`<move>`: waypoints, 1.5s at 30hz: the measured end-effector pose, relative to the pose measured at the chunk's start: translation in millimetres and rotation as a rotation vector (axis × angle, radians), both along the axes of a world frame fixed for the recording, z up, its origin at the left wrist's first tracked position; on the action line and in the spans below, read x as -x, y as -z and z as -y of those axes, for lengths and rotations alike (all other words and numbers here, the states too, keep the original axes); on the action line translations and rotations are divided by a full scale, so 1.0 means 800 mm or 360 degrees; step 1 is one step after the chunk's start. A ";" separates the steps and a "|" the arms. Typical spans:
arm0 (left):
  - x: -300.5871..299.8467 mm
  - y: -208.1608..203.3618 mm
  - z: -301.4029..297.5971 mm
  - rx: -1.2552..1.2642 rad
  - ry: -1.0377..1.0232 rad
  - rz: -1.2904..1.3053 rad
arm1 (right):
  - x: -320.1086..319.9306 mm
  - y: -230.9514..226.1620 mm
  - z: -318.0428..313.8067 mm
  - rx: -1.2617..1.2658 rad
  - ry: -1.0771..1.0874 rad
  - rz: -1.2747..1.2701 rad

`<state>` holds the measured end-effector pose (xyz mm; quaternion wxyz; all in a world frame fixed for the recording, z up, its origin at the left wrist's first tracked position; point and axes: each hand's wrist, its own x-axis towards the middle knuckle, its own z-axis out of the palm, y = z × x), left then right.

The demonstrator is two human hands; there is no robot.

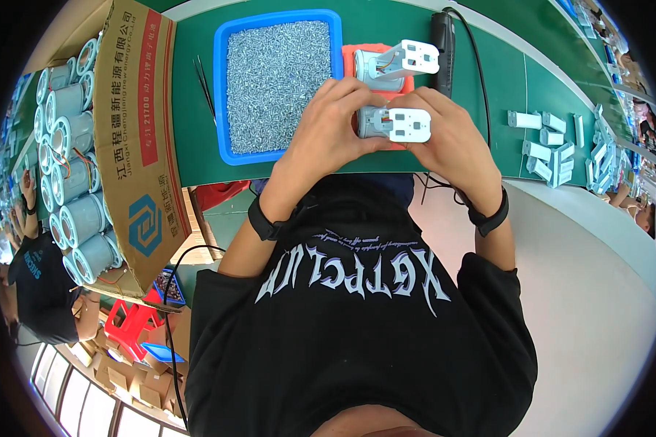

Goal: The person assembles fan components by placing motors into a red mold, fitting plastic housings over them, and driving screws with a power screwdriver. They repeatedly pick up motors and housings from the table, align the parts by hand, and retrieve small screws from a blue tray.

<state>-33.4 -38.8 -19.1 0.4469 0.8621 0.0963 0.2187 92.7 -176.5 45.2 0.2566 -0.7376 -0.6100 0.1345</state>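
Between both hands, at the table's near edge, is a pale grey plastic cylinder unit (pixel 372 122) with a white end bracket with holes. My left hand (pixel 328 127) curls round its cylinder end, the thumb along the near side. Fingers of my right hand (pixel 452 135) close on the bracket end; some fingertips are hidden. A few thin coloured wires show inside the part. Just beyond it a second unit of the same kind (pixel 377 67) lies on an orange-red pad (pixel 350 57). Left of my hands stands a blue tray (pixel 219 95) filled with small silvery screws (pixel 277 80).
A black stick-shaped tool (pixel 442 51) with a cable lies beyond my right hand. Tweezers (pixel 205 87) lie left of the tray. A cardboard box (pixel 142 95) full of grey cylinders (pixel 73 135) stands at the left. White brackets (pixel 539 151) are scattered at the right. Another person (pixel 44 284) is at far left.
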 end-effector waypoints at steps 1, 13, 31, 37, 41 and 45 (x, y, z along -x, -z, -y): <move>0.000 0.000 -0.001 0.0001 -0.0002 0.0000 | -0.001 0.001 0.000 -0.0001 -0.0005 0.0000; 0.003 0.001 -0.005 0.0009 0.0034 0.0074 | 0.012 0.007 -0.009 -0.0018 -0.0058 -0.0080; 0.052 -0.021 -0.068 -0.0272 -0.0212 -0.0344 | -0.132 0.070 0.009 0.0222 0.0801 0.0383; 0.048 -0.015 -0.052 -0.0463 -0.0016 -0.0591 | -0.130 0.074 -0.035 0.0862 0.1051 0.0100; 0.044 -0.009 -0.057 -0.0404 0.0004 -0.0608 | -0.167 0.067 0.013 -0.0833 0.0513 -0.1903; 0.050 -0.001 -0.066 -0.0312 -0.0070 -0.0459 | -0.148 -0.063 0.052 -0.1698 -0.0138 -0.2381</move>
